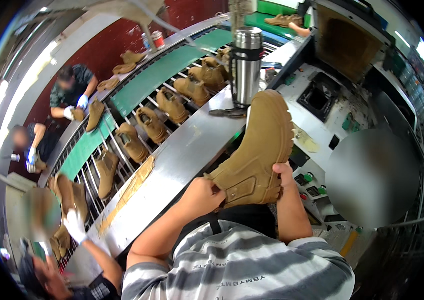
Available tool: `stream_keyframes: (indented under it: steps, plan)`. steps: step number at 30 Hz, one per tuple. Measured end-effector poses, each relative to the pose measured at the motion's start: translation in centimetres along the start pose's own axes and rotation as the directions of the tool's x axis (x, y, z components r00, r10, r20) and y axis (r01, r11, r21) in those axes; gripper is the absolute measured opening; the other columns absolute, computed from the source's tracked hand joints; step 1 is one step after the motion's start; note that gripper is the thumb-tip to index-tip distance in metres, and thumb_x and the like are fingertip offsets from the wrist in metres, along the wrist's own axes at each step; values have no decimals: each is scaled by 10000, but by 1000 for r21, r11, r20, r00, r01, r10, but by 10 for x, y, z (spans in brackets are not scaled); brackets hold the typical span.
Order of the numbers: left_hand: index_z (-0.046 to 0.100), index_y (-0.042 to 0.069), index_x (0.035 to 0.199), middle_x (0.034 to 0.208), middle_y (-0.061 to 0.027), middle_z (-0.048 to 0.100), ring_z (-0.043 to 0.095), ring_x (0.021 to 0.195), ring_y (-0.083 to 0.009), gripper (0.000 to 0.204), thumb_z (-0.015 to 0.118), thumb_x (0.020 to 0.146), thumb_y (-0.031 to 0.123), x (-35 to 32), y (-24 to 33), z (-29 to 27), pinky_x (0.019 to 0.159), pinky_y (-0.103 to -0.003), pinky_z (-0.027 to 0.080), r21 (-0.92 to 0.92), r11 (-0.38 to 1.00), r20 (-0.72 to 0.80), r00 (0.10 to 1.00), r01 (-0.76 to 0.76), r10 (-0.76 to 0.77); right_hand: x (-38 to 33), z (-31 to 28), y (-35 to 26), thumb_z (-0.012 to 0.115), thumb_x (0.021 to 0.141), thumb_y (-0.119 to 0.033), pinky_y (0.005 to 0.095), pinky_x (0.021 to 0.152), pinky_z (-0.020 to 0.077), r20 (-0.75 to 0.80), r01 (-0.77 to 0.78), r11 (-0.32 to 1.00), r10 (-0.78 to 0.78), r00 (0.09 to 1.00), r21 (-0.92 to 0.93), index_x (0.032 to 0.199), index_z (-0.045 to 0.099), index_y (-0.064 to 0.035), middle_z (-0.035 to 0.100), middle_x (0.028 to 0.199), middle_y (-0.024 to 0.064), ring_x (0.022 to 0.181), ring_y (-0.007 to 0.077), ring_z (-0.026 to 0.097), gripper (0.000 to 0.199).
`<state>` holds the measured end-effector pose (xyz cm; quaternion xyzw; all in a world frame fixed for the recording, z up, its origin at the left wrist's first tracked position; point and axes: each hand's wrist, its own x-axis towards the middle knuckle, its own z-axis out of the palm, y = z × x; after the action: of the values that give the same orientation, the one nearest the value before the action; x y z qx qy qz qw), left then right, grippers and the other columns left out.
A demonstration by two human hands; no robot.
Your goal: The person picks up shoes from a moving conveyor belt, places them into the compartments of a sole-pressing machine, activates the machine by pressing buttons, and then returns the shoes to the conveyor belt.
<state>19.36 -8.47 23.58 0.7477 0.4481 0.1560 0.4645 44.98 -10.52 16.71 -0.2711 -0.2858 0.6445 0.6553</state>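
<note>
A tan ankle boot (259,142) is held up in front of me, toe pointing away and ridged sole turned to the right. My left hand (203,197) is closed, its fingers pinching the boot's upper edge by the collar. Around the heel end wraps my right hand (283,174), with the thumb showing on the near side and the other fingers hidden behind the boot. Just beyond the toe stands a steel thermos flask (247,70) with a black band. A dark hand tool (228,112) lies on the metal ledge beside it.
A metal ledge (187,142) runs diagonally before me, beside a roller conveyor (114,122) carrying several tan boots (151,125). At the lower left, a co-worker's gloved hand (74,226) touches a boot. Two other people work across the line. A machine with a raised lid (347,42) stands right.
</note>
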Motion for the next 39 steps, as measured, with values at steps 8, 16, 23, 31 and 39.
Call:
stream_keyframes:
  steps: [8,16,23,31,39]
  plan:
    - [615,-19,1145,1091,-102,671,624,991,-144,338,674,820,55,12,-9,34,866,-285,484,-324,901,-109,958,-287,266,-11,18,-54,846,677,-353,352,1109,257,247,216,831,-98,964,-513,1514,126,7,342,1486,122,1351,212,329,1161]
    - [580,-29,1195,1154,-103,660,627,1049,-161,448,740,781,25,28,-24,62,915,-296,473,-427,840,-172,942,-334,288,-14,18,-84,906,541,-343,380,1081,302,311,225,743,-24,950,-630,1538,55,-43,326,1497,148,1300,247,412,1345]
    - [554,-32,1243,1223,-100,627,593,1108,-178,460,711,814,16,42,-39,58,964,-324,454,-471,872,-55,991,-130,119,2,9,-67,880,590,-343,370,1143,187,281,256,674,-75,957,-693,1523,57,3,221,1552,165,1418,245,240,1291]
    - [397,1,1391,1371,-121,509,513,1233,-226,603,668,859,82,79,-47,52,1036,-373,408,-709,699,49,982,-93,181,23,20,-49,842,638,-351,379,1146,169,177,276,746,-212,961,-606,1525,-12,-27,187,1546,187,1433,275,193,1274]
    - [419,2,1345,1260,-108,547,545,1149,-229,433,534,929,41,133,-40,58,978,-354,436,-601,771,34,957,-210,287,48,-1,-76,880,550,-211,375,1039,375,-145,270,832,-381,913,-484,1530,121,-93,473,1318,145,1222,249,481,1245]
